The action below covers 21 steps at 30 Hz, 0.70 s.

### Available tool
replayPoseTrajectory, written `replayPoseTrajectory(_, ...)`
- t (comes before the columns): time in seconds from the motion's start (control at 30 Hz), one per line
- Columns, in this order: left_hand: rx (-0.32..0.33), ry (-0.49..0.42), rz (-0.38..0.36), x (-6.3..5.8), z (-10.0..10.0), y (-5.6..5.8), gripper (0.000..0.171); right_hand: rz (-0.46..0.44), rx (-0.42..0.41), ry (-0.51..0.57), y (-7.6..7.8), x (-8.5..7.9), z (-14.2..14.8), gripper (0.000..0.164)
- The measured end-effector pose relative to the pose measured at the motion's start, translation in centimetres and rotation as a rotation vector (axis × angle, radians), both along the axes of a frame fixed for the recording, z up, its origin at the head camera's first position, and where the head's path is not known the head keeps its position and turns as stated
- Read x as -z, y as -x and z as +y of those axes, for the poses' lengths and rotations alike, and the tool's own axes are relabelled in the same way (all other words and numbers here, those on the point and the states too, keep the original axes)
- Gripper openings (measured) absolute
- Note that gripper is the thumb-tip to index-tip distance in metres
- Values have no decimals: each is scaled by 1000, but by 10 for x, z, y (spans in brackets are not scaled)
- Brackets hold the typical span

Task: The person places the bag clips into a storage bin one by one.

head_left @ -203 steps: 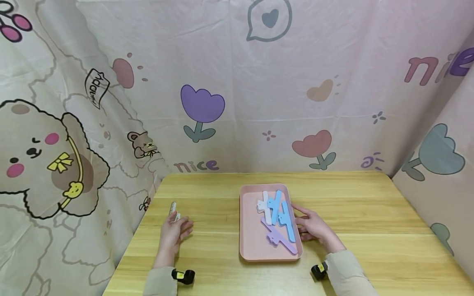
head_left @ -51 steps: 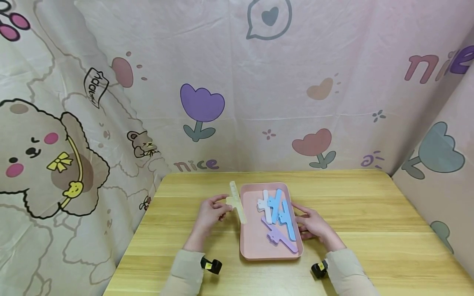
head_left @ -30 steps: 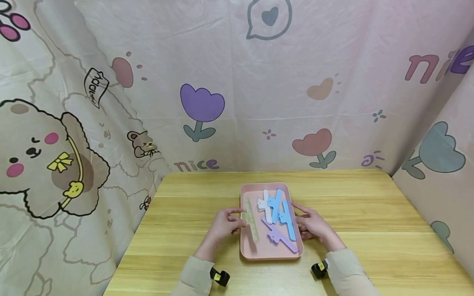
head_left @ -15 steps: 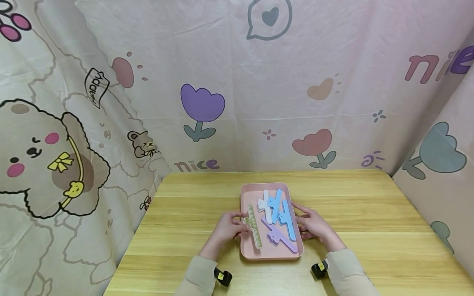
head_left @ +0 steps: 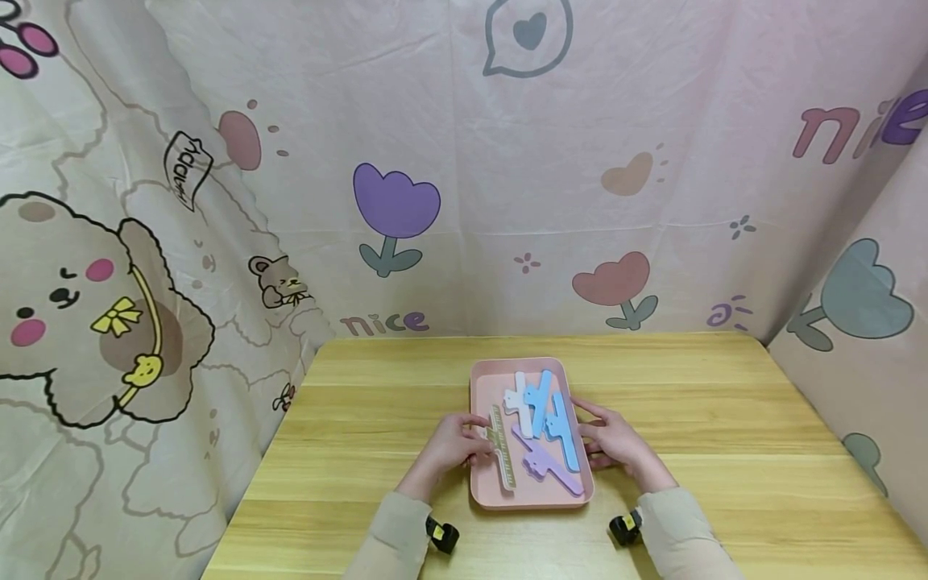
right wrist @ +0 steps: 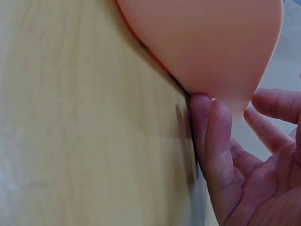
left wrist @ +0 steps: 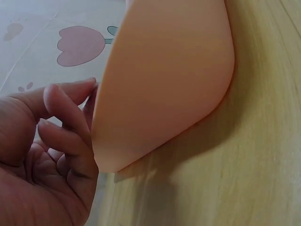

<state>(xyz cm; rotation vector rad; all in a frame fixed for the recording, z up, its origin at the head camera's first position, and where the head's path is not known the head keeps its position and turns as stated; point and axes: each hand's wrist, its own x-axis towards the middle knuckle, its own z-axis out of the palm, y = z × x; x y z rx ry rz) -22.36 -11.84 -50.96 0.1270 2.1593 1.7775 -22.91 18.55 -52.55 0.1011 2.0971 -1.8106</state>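
Note:
In the head view a pink tray (head_left: pixel 486 486) lies on the table. My left hand (head_left: pixel 451 443) reaches over its left rim and pinches a pale yellow clip (head_left: pixel 504 461) with ruler marks inside the tray. The left wrist view shows the fingers (left wrist: pixel 70 96) at the rim, with the clip hidden behind the wall. My right hand (head_left: pixel 615 443) touches the tray's right side with spread, slightly bent fingers (right wrist: pixel 219 136). Beside the yellow clip lie a white clip (head_left: pixel 520 403), two blue clips (head_left: pixel 538 407), one partly over the white, and a purple clip (head_left: pixel 547 466).
The wooden table (head_left: pixel 689 387) extends on both sides of the tray. A printed curtain (head_left: pixel 464 201) hangs behind and at the sides. Small black devices (head_left: pixel 441 535) are strapped at both wrists.
My left hand has carried the yellow clip from the table's left, over the rim and down into the tray's left side, turning its marked edge. The right hand has stayed at the tray.

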Motion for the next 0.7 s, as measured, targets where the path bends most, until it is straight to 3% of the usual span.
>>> replayPoseTrajectory(0.27, 47, 50, 21, -2, 6, -1, 43, -1, 5, -4, 0, 0, 0, 62)
replayPoseTrajectory(0.4, 81, 68, 12, -6, 3, -2, 53, 1, -8, 1, 0, -1, 0, 61)
replayPoseTrajectory(0.57, 103, 61, -3, -9, -3, -3, 62, 2, -19, 0, 0, -4, 0, 61)
replayPoseTrajectory(0.7, 102, 44, -7, -11, -8, -3, 59, 8, -19, -3, 0, -5, 0, 61)
